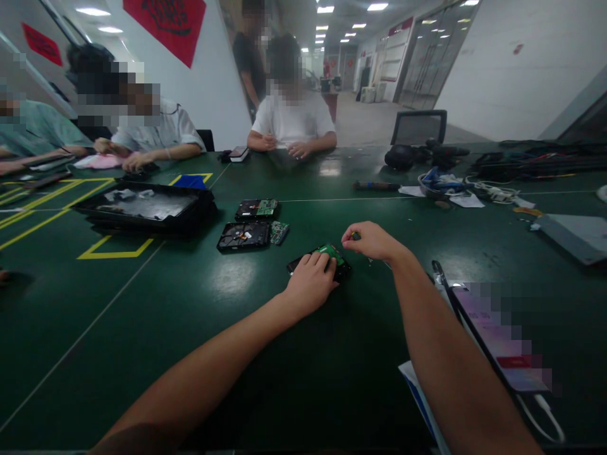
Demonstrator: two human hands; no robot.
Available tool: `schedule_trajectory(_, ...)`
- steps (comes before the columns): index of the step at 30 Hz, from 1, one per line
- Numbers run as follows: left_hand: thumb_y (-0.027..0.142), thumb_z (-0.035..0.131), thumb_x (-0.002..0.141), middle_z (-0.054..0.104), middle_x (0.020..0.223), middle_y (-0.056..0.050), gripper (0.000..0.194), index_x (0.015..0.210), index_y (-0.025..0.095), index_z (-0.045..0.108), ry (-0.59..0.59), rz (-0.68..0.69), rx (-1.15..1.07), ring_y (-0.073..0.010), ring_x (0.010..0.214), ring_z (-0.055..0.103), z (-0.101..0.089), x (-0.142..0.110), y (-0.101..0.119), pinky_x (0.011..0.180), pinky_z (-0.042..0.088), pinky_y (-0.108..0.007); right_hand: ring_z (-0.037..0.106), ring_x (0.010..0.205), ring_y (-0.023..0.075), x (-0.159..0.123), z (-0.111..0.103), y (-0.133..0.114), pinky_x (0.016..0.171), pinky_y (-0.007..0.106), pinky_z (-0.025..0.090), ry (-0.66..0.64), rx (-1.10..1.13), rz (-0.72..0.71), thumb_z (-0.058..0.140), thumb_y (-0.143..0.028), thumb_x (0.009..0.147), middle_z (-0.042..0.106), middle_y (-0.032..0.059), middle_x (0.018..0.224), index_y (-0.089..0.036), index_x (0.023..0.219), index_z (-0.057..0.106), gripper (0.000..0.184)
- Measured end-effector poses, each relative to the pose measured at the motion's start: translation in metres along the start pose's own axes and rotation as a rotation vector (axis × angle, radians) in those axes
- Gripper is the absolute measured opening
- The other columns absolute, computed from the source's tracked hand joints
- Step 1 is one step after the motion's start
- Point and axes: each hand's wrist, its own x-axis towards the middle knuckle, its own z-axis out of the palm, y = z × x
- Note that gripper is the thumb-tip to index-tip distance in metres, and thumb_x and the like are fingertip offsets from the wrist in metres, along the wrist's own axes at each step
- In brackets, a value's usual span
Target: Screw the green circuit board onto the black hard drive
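My left hand (pixel 310 281) lies over a hard drive (pixel 342 270), its fingers bent across the top and its thumb by the near side. A green circuit board (pixel 332 253) shows on that drive beyond my fingers. Just to the right and slightly above the table, my right hand (pixel 372 241) is closed in a pinch around a small tool with a yellow-and-black handle (pixel 355 236); most of it is hidden by the fingers. Farther left are two more hard drives, one (pixel 244 236) nearer and one (pixel 256 208) behind it, with a loose circuit board (pixel 279 232) alongside.
A black tray (pixel 156 218) stands at left near yellow tape marks (pixel 116 255). On the right lie a phone (pixel 497 335) with a cable, a grey flat device (pixel 573 237) and bundled cables (pixel 493 189). Tiny bits (pixel 370 260) lie by my right hand. Several people sit or stand across the table.
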Motion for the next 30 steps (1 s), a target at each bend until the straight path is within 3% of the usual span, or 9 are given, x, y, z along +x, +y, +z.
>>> schedule_trajectory(4, 0.034, 0.059, 0.094, 0.057, 0.134, -0.017, 0.05, 0.139, 0.014, 0.052, -0.066, 0.151, -0.01, -0.0336, 0.125, 0.051, -0.008, -0.002, -0.017, 0.104, 0.039, -0.047, 0.065, 0.066, 0.0165, -0.001, -0.001, -0.002, 0.065, 0.028, 0.045, -0.009, -0.029, 0.0, 0.068, -0.032, 0.078, 0.073, 0.0041, 0.077, -0.017, 0.089, 0.076, 0.02)
schedule_trajectory(8, 0.02, 0.059, 0.091, 0.055, 0.144, -0.009, 0.048, 0.139, 0.025, 0.054, -0.137, 0.299, -0.064, -0.0292, 0.135, 0.047, -0.015, -0.002, -0.041, 0.113, 0.032, -0.046, 0.066, 0.074, 0.0184, 0.0, 0.0, 0.0, 0.069, 0.029, 0.046, -0.009, -0.051, -0.011, 0.068, -0.032, 0.079, 0.074, 0.0051, 0.083, -0.018, 0.091, 0.076, 0.02)
schedule_trajectory(11, 0.01, 0.058, 0.087, 0.049, 0.153, -0.002, 0.057, 0.14, 0.033, 0.054, -0.155, 0.314, -0.074, -0.0303, 0.145, 0.036, -0.017, 0.0, -0.057, 0.115, 0.029, -0.05, 0.067, 0.085, 0.0203, 0.003, 0.003, 0.003, 0.076, 0.031, 0.047, -0.006, -0.084, -0.056, 0.067, -0.031, 0.08, 0.074, 0.0064, 0.094, -0.019, 0.09, 0.076, 0.018)
schedule_trajectory(15, 0.007, 0.059, 0.086, 0.036, 0.162, 0.0, 0.062, 0.139, 0.039, 0.055, -0.168, 0.247, -0.127, -0.0315, 0.147, 0.034, -0.017, 0.0, -0.067, 0.113, 0.033, -0.052, 0.066, 0.092, 0.0208, 0.007, 0.009, 0.006, 0.079, 0.031, 0.047, -0.033, -0.108, -0.089, 0.065, -0.029, 0.083, 0.074, 0.0063, 0.102, -0.02, 0.091, 0.074, 0.015)
schedule_trajectory(18, 0.016, 0.063, 0.088, 0.038, 0.161, -0.005, 0.058, 0.143, 0.033, 0.052, -0.179, 0.206, -0.211, -0.0302, 0.144, 0.04, -0.02, 0.0, -0.065, 0.114, 0.035, -0.049, 0.065, 0.094, 0.021, 0.008, 0.012, 0.006, 0.081, 0.032, 0.047, -0.039, -0.111, -0.1, 0.064, -0.029, 0.085, 0.074, 0.0062, 0.103, -0.021, 0.092, 0.074, 0.015)
schedule_trajectory(23, 0.038, 0.062, 0.093, 0.054, 0.147, -0.015, 0.055, 0.141, 0.014, 0.052, -0.153, 0.106, -0.278, -0.029, 0.136, 0.05, -0.027, 0.002, -0.06, 0.112, 0.04, -0.042, 0.065, 0.095, 0.0218, 0.008, 0.011, 0.009, 0.082, 0.032, 0.047, -0.039, -0.129, -0.04, 0.064, -0.028, 0.085, 0.073, 0.0065, 0.104, -0.021, 0.091, 0.073, 0.014)
schedule_trajectory(30, 0.072, 0.069, 0.073, 0.043, 0.153, -0.02, 0.093, 0.143, 0.015, 0.048, -0.178, -0.019, -0.176, -0.039, 0.14, 0.042, -0.013, -0.002, -0.066, 0.112, 0.038, -0.049, 0.066, 0.084, 0.0187, 0.004, 0.01, 0.003, 0.074, 0.03, 0.047, -0.082, -0.094, 0.006, 0.063, -0.029, 0.086, 0.074, 0.0066, 0.099, -0.019, 0.093, 0.072, 0.015)
